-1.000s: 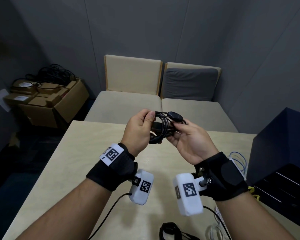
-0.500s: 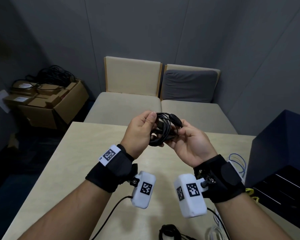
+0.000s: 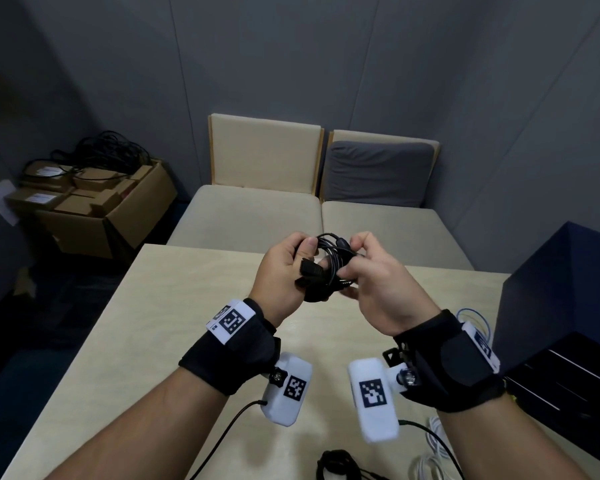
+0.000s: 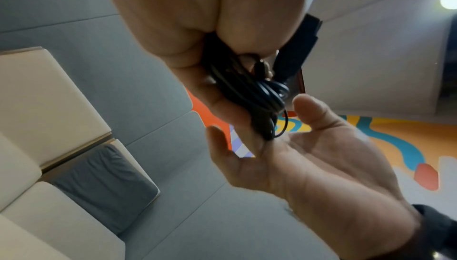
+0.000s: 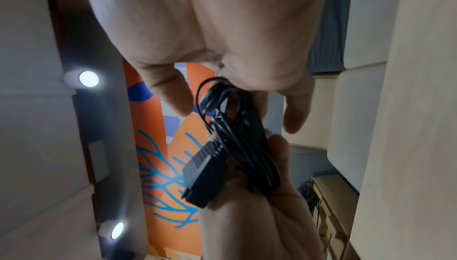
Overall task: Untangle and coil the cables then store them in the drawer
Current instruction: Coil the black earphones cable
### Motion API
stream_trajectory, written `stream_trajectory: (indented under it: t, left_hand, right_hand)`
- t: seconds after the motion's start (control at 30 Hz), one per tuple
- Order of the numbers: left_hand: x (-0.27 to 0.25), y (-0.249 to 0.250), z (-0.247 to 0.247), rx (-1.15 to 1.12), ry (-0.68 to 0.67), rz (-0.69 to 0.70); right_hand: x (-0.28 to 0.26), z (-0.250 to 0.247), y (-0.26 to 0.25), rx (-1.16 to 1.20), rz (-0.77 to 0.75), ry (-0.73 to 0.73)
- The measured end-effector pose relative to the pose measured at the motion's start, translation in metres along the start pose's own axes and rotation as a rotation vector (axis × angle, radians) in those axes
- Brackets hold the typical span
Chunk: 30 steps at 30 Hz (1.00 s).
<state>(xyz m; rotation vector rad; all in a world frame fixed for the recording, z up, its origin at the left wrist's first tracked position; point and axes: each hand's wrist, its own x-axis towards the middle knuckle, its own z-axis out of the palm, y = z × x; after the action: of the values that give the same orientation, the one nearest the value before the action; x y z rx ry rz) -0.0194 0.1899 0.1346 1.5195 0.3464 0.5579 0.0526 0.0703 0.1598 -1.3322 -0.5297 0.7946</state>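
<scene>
Above the far edge of the pale, smooth-grained wooden table, both hands meet in the air. At the table's right edge stands a navy cabinet, boxy and matte, its lower fronts black with thin pale lines. The left hand is clamped on a black cable wound into a tight oval bundle, with the thumb pressed over the top and the fingers curled round the far side. The right hand only cups the bundle's other end (the left wrist view shows its palm bare). Its thumb and loosely bent fingers are apart on either side of the glossy round strands, touching but not squeezing. Along the near edge lie a second black coil and a limp white cable. Thin blue loops sit beside the cabinet. A ribbed rectangular plug juts from the held bundle by the left thumb.
</scene>
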Motion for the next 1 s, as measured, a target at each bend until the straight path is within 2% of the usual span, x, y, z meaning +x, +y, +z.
stream_trajectory:
  t: [0.17, 0.23, 0.3, 0.4, 0.5, 0.6, 0.67, 0.73, 0.8, 0.87, 1.0]
  left_hand:
    - [0.000, -0.005, -0.002, 0.041, 0.039, 0.043]
    - [0.003, -0.004, -0.002, 0.078, 0.070, 0.070]
    - [0.006, -0.004, -0.003, 0.109, 0.093, 0.106]
    - [0.008, -0.002, -0.004, 0.128, 0.113, 0.113]
    - [0.009, -0.002, -0.006, 0.190, 0.126, 0.116]
    - [0.010, -0.001, -0.008, 0.238, 0.132, 0.146]
    - [0.011, -0.002, -0.010, 0.237, 0.138, 0.129]
    - [0.012, -0.003, -0.012, 0.233, 0.149, 0.104]
    - [0.014, -0.009, -0.015, 0.222, 0.161, 0.071]
    - [0.013, -0.009, -0.017, 0.118, 0.139, 0.006]
    - [0.012, 0.002, -0.015, -0.091, 0.142, -0.025]
  right_hand:
    - [-0.001, 0.002, 0.005, -0.493, -0.137, 0.156]
    - [-0.006, 0.004, 0.004, -0.708, -0.279, 0.231]
    - [-0.013, 0.008, 0.002, -0.821, -0.421, 0.178]
    - [-0.016, 0.011, 0.004, -1.043, -0.410, 0.037]
    - [-0.011, 0.014, 0.009, -1.155, -0.473, 0.143]
    - [-0.006, 0.018, 0.011, -1.314, -0.601, 0.231]
    - [-0.005, 0.016, 0.009, -1.238, -0.665, 0.223]
    - [-0.005, 0.013, 0.004, -1.026, -0.727, 0.184]
    - [-0.010, 0.014, -0.006, -0.658, -0.644, 0.146]
    - [-0.012, 0.012, -0.014, -0.338, -0.588, 0.123]
    - [-0.007, -0.011, -0.009, 0.029, -0.510, 0.189]
